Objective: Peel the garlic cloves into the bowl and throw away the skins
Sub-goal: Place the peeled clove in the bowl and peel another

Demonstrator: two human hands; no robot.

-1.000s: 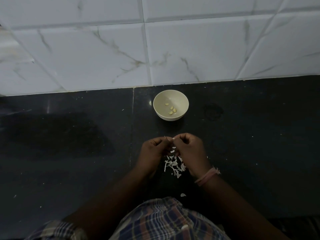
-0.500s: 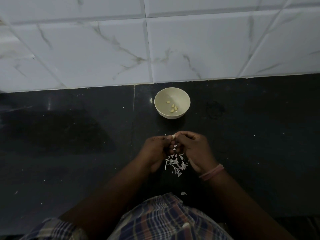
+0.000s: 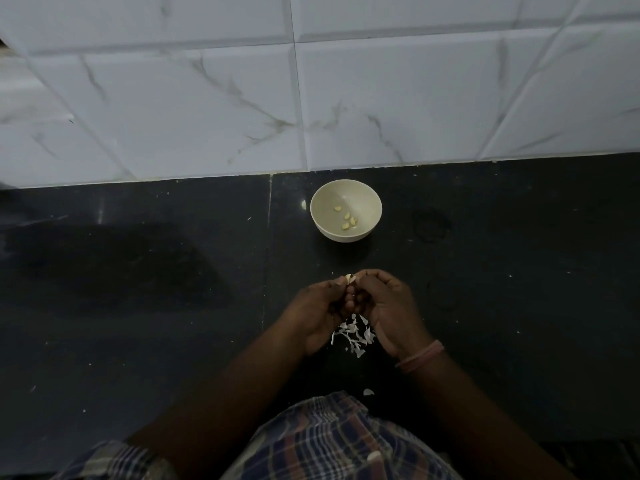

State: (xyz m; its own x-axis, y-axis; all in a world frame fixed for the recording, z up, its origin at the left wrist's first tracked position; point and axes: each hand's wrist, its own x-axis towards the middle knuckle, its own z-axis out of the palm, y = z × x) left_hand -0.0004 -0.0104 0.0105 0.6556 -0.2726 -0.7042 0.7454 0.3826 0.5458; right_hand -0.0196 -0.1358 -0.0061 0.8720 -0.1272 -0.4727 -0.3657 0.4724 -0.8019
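Evidently the left hand (image 3: pixel 320 311) and right hand (image 3: pixel 389 306) pinch one garlic clove (image 3: pixel 350 278) between fingertips, held above the skins (image 3: pixel 353 336) so peel drops there; the bowl (image 3: pixel 374 216) waits just ahead, within reach.

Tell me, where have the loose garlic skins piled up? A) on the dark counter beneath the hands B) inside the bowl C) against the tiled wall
A: the white garlic skins lie on the counter under both hands, while the bowl holds only peeled cloves.
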